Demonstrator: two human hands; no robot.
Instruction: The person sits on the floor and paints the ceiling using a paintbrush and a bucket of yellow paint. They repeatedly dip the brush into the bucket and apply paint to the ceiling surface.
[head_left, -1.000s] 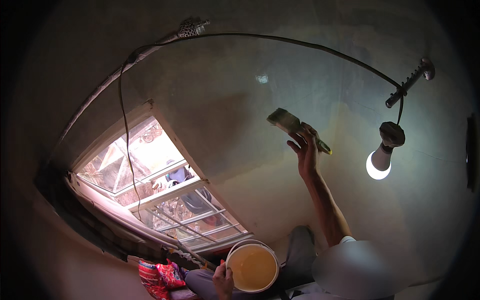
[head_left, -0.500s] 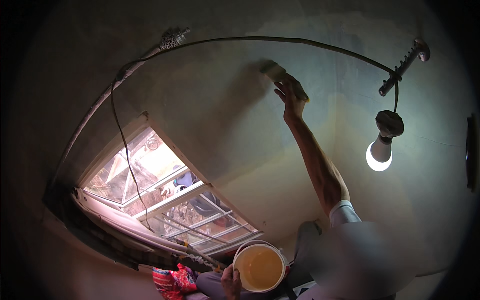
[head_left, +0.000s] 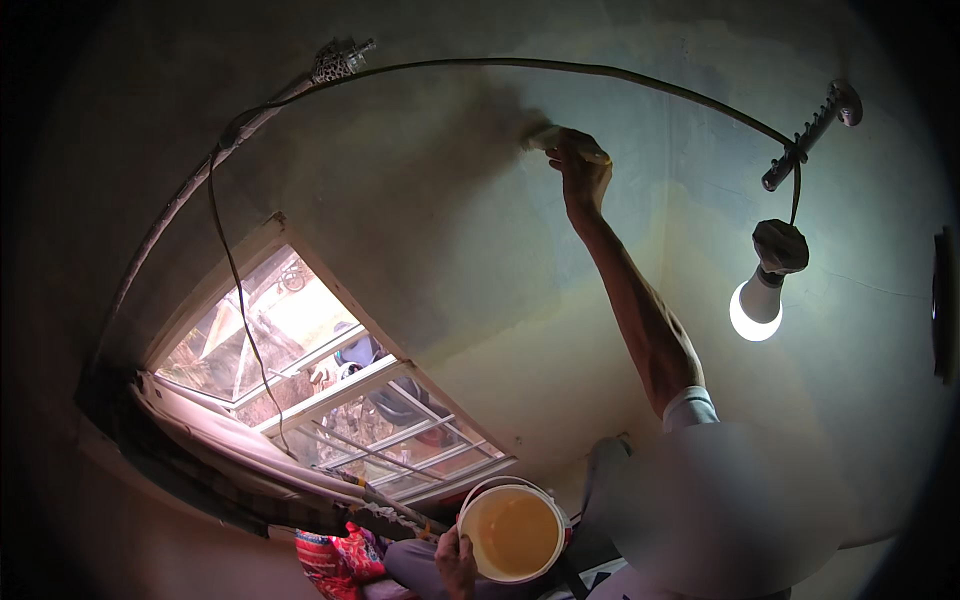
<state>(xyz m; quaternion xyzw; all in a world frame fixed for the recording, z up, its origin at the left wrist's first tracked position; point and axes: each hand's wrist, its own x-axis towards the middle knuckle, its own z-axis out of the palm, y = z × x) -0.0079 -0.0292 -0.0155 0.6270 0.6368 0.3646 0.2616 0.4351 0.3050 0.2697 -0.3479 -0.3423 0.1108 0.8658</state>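
Note:
My right hand (head_left: 586, 172) is raised high, shut on a wide paintbrush (head_left: 547, 138) whose bristle end is against the grey wall (head_left: 600, 250) and partly lost in shadow. Darker and paler patches of coating show on that wall. Low in the picture, my left hand (head_left: 456, 558) grips the left side of a white bucket (head_left: 512, 528) with yellowish liquid inside and a handle arched over its far rim.
A bright window (head_left: 320, 380) with a curtain (head_left: 185, 420) is at left. A cable (head_left: 500, 63) arches overhead to a black metal bar (head_left: 815, 133), with a lit bulb (head_left: 756, 308) hanging beneath. Red patterned cushions (head_left: 335, 560) lie low behind the bucket.
My right hand and the brush have risen from mid-wall to higher up, with the arm more stretched. The bucket in my left hand sits slightly further right in the picture.

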